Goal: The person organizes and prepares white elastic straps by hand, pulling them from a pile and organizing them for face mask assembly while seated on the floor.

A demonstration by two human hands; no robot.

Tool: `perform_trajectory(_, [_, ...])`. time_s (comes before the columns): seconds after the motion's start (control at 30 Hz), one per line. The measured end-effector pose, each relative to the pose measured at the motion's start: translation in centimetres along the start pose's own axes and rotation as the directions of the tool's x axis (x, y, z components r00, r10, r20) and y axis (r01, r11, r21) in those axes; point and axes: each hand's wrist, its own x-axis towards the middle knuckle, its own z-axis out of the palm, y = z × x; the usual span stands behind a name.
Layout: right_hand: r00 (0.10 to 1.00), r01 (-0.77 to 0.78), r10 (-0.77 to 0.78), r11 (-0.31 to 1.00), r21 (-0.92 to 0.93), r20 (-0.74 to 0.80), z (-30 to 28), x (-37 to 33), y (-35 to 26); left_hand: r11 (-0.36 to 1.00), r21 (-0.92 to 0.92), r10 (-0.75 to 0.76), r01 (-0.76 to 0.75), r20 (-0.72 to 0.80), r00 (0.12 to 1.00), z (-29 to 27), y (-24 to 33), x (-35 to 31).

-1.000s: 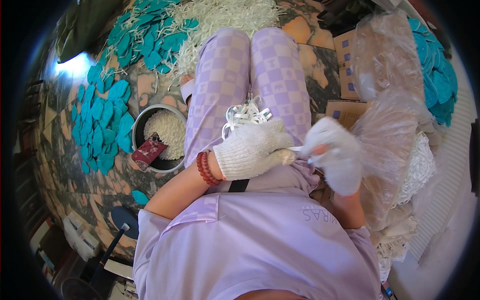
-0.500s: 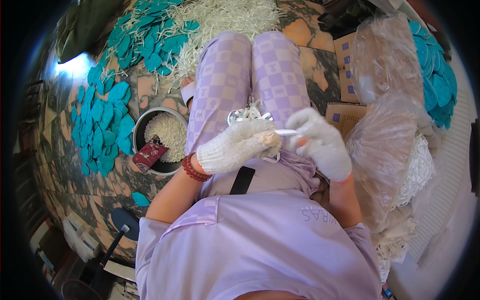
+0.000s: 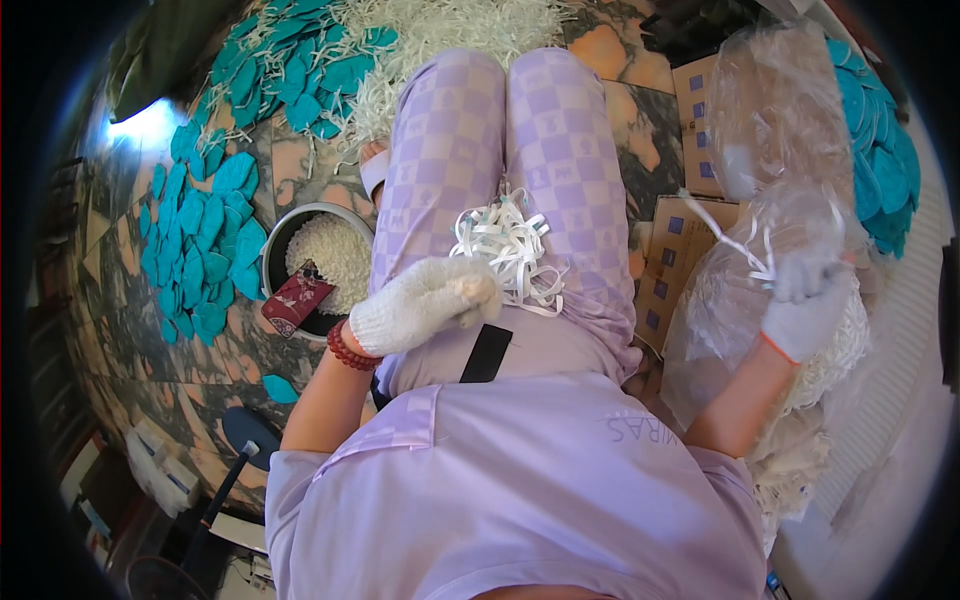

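My left hand [image 3: 428,305], in a white knitted glove with a red bead bracelet at the wrist, is held over my lap. Its fingers are curled together, and whatever may be inside is hidden. A tangle of flat white straps [image 3: 515,245] lies on my thighs, just beyond that hand. Out to the right, my right hand [image 3: 805,303], gloved too, is closed on white straps [image 3: 730,238] that stick out past its fingers. It is in front of a clear plastic bag [image 3: 720,325] and close to a heap of white straps [image 3: 832,350].
To the left, a round pot [image 3: 272,252] holds white pellets and a dark red pouch [image 3: 297,303]. Teal flat pieces [image 3: 200,240] cover floor beside it. White strips [image 3: 455,25] are heaped beyond my knees. Cardboard boxes [image 3: 672,265] and more teal pieces [image 3: 875,150] are on the right.
My right hand has swung away from the left one, out to the right, carrying white straps. My left hand has shifted slightly left and down, uncovering more of the tangle on my lap.
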Motion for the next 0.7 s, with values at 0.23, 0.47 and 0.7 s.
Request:
perform_trajectory(0.23, [0.737,0.477,0.422,0.227,-0.849,0.527,7.1,-6.2,7.6,0.999,-0.045,0.018,-0.026,-0.173,0.985,1.1,1.0,0.7])
perform_trajectory(0.47, [0.611,0.690,0.526,0.012,-0.723,0.592,8.3,-7.5,12.2,0.997,0.063,0.043,-0.034,-0.155,0.987,1.6,2.7,0.8])
perform_trajectory(0.7, [0.708,0.462,0.397,0.366,-0.808,0.584,9.8,-6.6,8.7,0.763,0.524,0.446,-0.379,-0.002,0.895,2.6,4.0,3.0])
